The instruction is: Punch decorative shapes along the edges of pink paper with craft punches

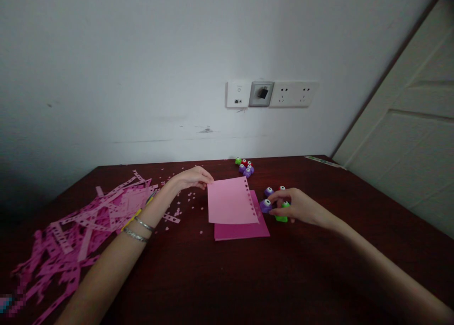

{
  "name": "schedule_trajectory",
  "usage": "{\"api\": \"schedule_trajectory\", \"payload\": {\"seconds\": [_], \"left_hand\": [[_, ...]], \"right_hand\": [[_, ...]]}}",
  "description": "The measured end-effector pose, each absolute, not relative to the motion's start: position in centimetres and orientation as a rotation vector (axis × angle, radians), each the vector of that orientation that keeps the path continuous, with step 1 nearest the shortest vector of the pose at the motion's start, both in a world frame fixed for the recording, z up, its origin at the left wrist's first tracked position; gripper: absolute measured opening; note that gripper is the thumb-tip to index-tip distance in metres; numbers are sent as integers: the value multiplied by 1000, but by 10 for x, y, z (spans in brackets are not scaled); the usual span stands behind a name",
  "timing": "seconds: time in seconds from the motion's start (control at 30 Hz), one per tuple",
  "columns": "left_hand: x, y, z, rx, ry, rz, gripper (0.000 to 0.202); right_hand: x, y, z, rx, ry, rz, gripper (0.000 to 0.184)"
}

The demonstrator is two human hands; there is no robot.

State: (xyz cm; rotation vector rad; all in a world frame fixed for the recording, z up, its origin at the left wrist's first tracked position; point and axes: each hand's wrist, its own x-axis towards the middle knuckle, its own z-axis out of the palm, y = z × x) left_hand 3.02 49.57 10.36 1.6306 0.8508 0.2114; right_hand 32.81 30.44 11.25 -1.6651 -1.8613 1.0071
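A light pink sheet of paper (230, 202) is pinched at its upper left corner by my left hand (195, 177). Small punched holes run down the sheet's right edge. Beneath it lies a darker pink stack of paper (241, 232), partly covered. My right hand (301, 206) has thumb and forefinger closed on a purple craft punch (265, 206) with a white button, just right of the sheet. A green craft punch (282, 218) sits under those fingers. Behind them stand another purple punch (268, 191) and a red punch (282, 188), partly hidden.
Cut pink paper strips (85, 230) with holes pile up on the left, near a long yellow object (133, 218) partly behind my forearm. Tiny punched pieces (191, 195) are scattered mid-table. More punches (248, 171) cluster at the back. A flat strip (325, 162) lies far right, by the wall.
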Motion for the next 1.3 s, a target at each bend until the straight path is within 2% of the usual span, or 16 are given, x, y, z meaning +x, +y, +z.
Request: {"api": "schedule_trajectory", "payload": {"seconds": [1.3], "left_hand": [[29,501,95,1523,835,242,19]], "right_hand": [[318,302,109,-1695,-1887,1046,28]]}}
